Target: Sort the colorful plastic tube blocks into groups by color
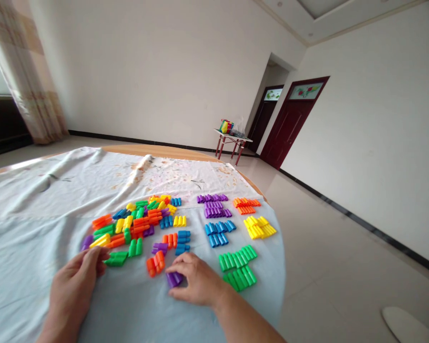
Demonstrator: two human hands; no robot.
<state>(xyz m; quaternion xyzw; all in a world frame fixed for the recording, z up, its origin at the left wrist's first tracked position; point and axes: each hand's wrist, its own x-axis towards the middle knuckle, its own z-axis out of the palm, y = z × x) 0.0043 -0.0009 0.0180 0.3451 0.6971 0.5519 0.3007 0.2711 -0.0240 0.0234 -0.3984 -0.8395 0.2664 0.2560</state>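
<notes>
My right hand (199, 280) has its thumb and fingers around a purple plastic tube block (174, 279) that rests on the cloth. An orange tube block (155, 263) lies just beyond it. My left hand (76, 278) is closed, its fingertips pressed together beside a green tube block (116, 258) and a yellow one (100, 240); whatever those fingers hold is hidden. Ahead of both hands spreads a mixed heap of ribbed tube blocks (141, 222) in orange, green, yellow, blue and purple.
Single-colour groups lie to the right: purple (215, 209), blue (219, 233), green (239, 267), orange (246, 205) and yellow (260, 227). A cloth (128, 305) covers the round table, whose wooden edge (157, 151) shows at the back. Farther off stands a small table (232, 135) with bags.
</notes>
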